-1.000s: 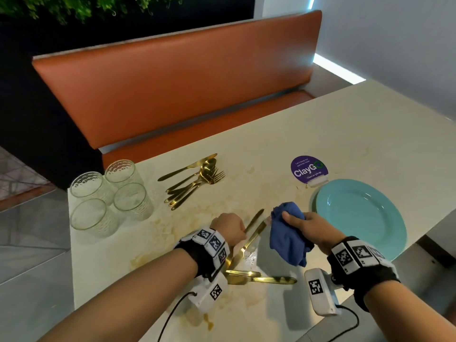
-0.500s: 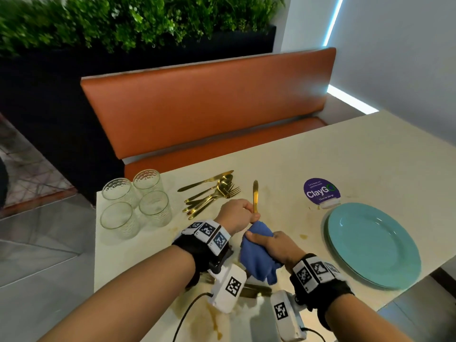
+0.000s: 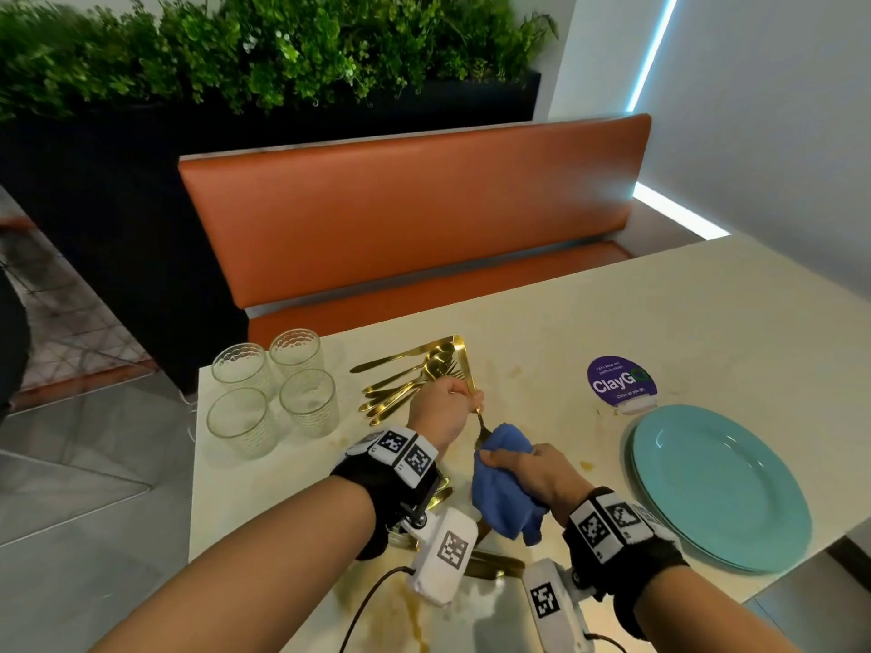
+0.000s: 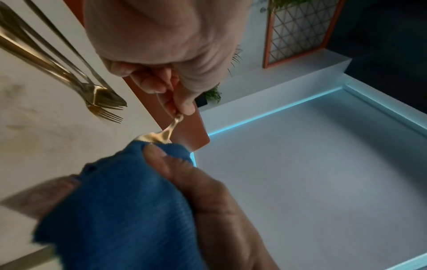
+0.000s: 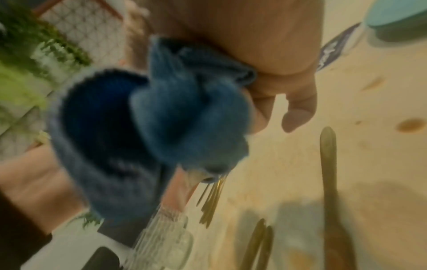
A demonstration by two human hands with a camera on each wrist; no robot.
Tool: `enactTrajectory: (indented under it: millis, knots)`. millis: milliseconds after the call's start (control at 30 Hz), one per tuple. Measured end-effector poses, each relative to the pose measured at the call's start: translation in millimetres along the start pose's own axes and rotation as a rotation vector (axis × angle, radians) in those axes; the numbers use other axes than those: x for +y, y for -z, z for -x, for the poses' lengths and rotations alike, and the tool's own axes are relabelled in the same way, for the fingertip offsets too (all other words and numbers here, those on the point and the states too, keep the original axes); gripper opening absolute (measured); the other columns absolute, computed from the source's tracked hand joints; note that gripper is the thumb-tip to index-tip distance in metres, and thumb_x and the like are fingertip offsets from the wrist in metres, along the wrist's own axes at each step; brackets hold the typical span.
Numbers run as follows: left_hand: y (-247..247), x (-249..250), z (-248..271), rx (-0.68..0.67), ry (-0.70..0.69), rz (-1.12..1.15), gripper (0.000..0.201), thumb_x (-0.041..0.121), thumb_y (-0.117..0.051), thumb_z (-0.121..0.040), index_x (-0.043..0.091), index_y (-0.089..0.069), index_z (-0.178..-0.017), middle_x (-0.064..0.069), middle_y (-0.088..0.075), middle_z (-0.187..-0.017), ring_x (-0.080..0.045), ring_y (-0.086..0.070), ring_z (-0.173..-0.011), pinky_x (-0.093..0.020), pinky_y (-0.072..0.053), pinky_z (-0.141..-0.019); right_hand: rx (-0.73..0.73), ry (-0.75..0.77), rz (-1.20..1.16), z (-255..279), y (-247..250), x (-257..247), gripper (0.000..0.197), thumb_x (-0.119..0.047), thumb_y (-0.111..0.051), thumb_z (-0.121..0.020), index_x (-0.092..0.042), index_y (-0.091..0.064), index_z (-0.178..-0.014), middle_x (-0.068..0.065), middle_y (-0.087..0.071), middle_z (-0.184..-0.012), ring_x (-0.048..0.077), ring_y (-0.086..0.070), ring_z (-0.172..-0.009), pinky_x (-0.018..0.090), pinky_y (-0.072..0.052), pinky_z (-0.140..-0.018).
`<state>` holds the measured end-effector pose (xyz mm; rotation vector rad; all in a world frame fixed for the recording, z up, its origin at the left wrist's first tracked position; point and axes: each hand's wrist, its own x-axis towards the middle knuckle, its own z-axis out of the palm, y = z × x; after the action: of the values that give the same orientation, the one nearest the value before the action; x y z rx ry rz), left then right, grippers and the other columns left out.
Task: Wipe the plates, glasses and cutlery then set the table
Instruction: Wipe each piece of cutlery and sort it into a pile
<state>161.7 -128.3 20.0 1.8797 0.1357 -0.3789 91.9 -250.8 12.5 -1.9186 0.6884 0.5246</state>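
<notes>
My left hand (image 3: 459, 400) grips the handle of a gold fork (image 3: 464, 365), which points away from me. Its head is buried in a blue cloth (image 3: 502, 487) that my right hand (image 3: 504, 459) holds bunched around it. In the left wrist view the fork's neck (image 4: 172, 126) runs from my left hand (image 4: 166, 95) into the cloth (image 4: 115, 210), with the right thumb pressed on top. In the right wrist view the fork's tines (image 5: 212, 199) poke out below the cloth (image 5: 166, 118). A stack of teal plates (image 3: 716, 487) lies at the right.
Several ribbed glasses (image 3: 273, 388) stand at the table's left end, with a pile of gold cutlery (image 3: 400, 381) beside them. More gold cutlery (image 3: 492, 563) lies under my wrists. A purple ClayGo sign (image 3: 620, 381) stands behind the plates. The cream table (image 3: 683, 322) is stained; an orange bench (image 3: 400, 214) runs behind it.
My left hand has turned the fork so its handle points away from me. The right hand with the cloth has come in close and now wraps the fork's head. My head has tilted up.
</notes>
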Motion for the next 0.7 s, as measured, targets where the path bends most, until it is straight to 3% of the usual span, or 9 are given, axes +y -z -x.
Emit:
enactTrajectory:
  millis: [100, 167, 267, 333, 400, 500, 600, 667, 700]
  knots:
    - [4.1, 6.2, -2.3, 0.009, -0.008, 0.032, 0.008, 0.023, -0.066, -0.085, 0.015, -0.065, -0.084, 0.0, -0.07, -0.092, -0.018, -0.062, -0.098, -0.027, -0.042, -0.084, -0.019, 0.03, -0.135, 1.4, 0.1, 0.2, 0.02, -0.021, -0.072, -0.078, -0.007, -0.058, -0.083, 0.006, -0.062, -0.077, 0.017, -0.057, -0.065, 0.024, -0.046, -0.056]
    - [9.0, 6.9, -5.3, -0.014, 0.023, 0.028, 0.016, 0.024, -0.07, -0.082, 0.013, -0.067, -0.092, -0.001, -0.07, -0.097, -0.017, -0.061, -0.1, -0.028, -0.041, -0.084, 0.036, 0.065, -0.129, -0.2, 9.1, -1.6, 0.017, -0.014, -0.073, -0.076, -0.007, -0.059, -0.083, 0.008, -0.063, -0.078, 0.018, -0.058, -0.066, 0.026, -0.047, -0.058]
    - [26.3, 8.4, -8.5, -0.031, 0.059, 0.058, 0.038, 0.022, -0.077, -0.074, 0.018, -0.058, -0.106, 0.0, -0.067, -0.107, -0.018, -0.059, -0.103, -0.037, -0.046, -0.095, 0.059, 0.153, 0.088, -3.6, 29.1, -3.6, 0.013, -0.015, -0.072, -0.075, -0.01, -0.061, -0.077, 0.009, -0.064, -0.081, 0.018, -0.058, -0.068, 0.024, -0.047, -0.061]
    - [43.5, 13.6, -6.8, -0.075, -0.026, 0.013, 0.051, 0.02, -0.076, -0.076, 0.025, -0.05, -0.119, 0.001, -0.065, -0.111, -0.015, -0.058, -0.104, -0.033, -0.045, -0.093, 0.034, 0.204, 0.257, -3.1, 41.6, -6.1, 0.012, -0.017, -0.071, -0.076, -0.011, -0.062, -0.08, 0.007, -0.064, -0.081, 0.017, -0.057, -0.071, 0.023, -0.046, -0.062]
    - [60.5, 23.3, -2.2, -0.128, -0.184, -0.285, 0.041, 0.026, -0.067, -0.085, 0.024, -0.055, -0.124, 0.004, -0.065, -0.113, -0.011, -0.057, -0.101, -0.026, -0.042, -0.088, 0.037, 0.214, 0.351, -6.0, 53.5, -7.8, 0.016, -0.021, -0.071, -0.076, -0.011, -0.064, -0.085, 0.006, -0.065, -0.082, 0.018, -0.058, -0.074, 0.026, -0.046, -0.069]
    - [74.8, 30.8, 0.8, -0.151, -0.391, -0.819, 0.025, 0.032, -0.05, -0.095, 0.024, -0.068, -0.111, 0.007, -0.066, -0.112, -0.013, -0.056, -0.102, -0.031, -0.041, -0.095, 0.06, 0.209, 0.392, -12.4, 66.0, -14.1, 0.021, -0.025, -0.073, -0.075, -0.009, -0.066, -0.086, 0.008, -0.067, -0.081, 0.021, -0.061, -0.076, 0.029, -0.05, -0.073]
    - [77.9, 22.4, 1.8, -0.278, -0.31, -0.943, 0.023, 0.031, -0.049, -0.096, 0.023, -0.07, -0.103, 0.007, -0.069, -0.097, -0.007, -0.055, -0.083, -0.027, -0.042, -0.08, 0.175, 0.205, 0.141, -14.9, 73.1, -24.3, 0.018, -0.021, -0.073, -0.077, -0.007, -0.061, -0.077, 0.008, -0.063, -0.077, 0.021, -0.058, -0.07, 0.026, -0.046, -0.059]
    - [71.8, 12.0, 7.2, -0.35, -0.187, -0.711, 0.02, 0.029, -0.053, -0.094, 0.018, -0.069, -0.1, 0.007, -0.067, -0.085, 0.0, -0.051, -0.069, -0.021, -0.04, -0.066, 0.287, 0.187, -0.181, -22.4, 74.5, -28.3, 0.022, -0.016, -0.071, -0.079, 0.001, -0.06, -0.088, 0.012, -0.061, -0.085, 0.021, -0.055, -0.07, 0.026, -0.042, -0.056]
    - [65.6, 7.3, 11.4, -0.341, -0.125, -0.56, 0.02, 0.027, -0.055, -0.093, 0.014, -0.069, -0.101, 0.008, -0.065, -0.082, 0.0, -0.051, -0.069, -0.02, -0.041, -0.065, 0.329, 0.175, -0.336, -25.9, 72.7, -29.9, 0.03, -0.016, -0.07, -0.08, 0.006, -0.059, -0.098, 0.015, -0.06, -0.091, 0.024, -0.056, -0.073, 0.028, -0.044, -0.059]
